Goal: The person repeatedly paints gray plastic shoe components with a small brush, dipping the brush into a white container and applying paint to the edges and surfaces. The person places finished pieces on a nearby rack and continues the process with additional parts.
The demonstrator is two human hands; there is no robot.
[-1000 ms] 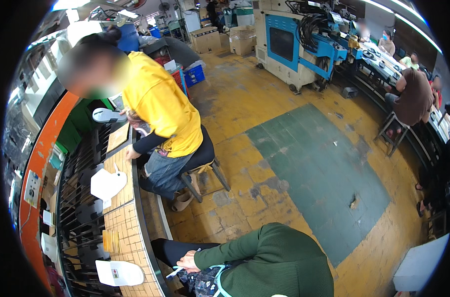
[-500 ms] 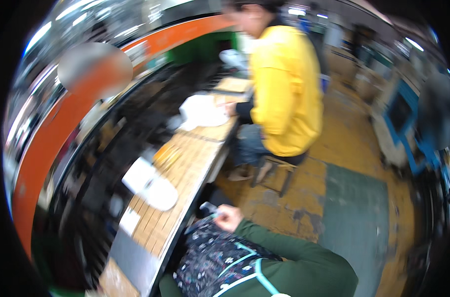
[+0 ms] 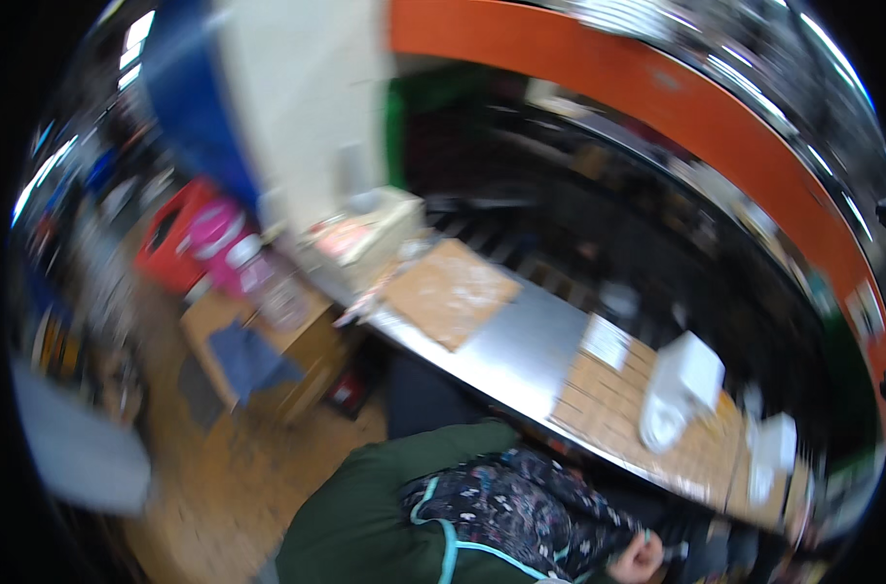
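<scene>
My right hand (image 3: 638,559) is low in the view by the patterned apron (image 3: 521,506), its fingers curled together. A bit of teal and a small greyish piece show at the fingertips; blur hides what they are. My left arm (image 3: 404,453) in its green sleeve bends toward the bench edge, and the left hand is out of sight. Nearest on the slatted wooden bench top (image 3: 589,394) stands a white object (image 3: 682,389) with a boxy back and a rounded front, like a small toilet. Beside it lies a white card (image 3: 606,341).
A metal plate (image 3: 526,346) and a brown board (image 3: 451,292) continue the bench leftward. Farther left are a cardboard box (image 3: 316,365) with dark cloth (image 3: 248,360), a clear bottle (image 3: 273,292) and a red container (image 3: 175,238). An orange rail (image 3: 647,83) curves behind.
My view has swung left, bringing in the boxes and the bench's left end. The person in yellow has left the view. My right hand stays closed near the apron.
</scene>
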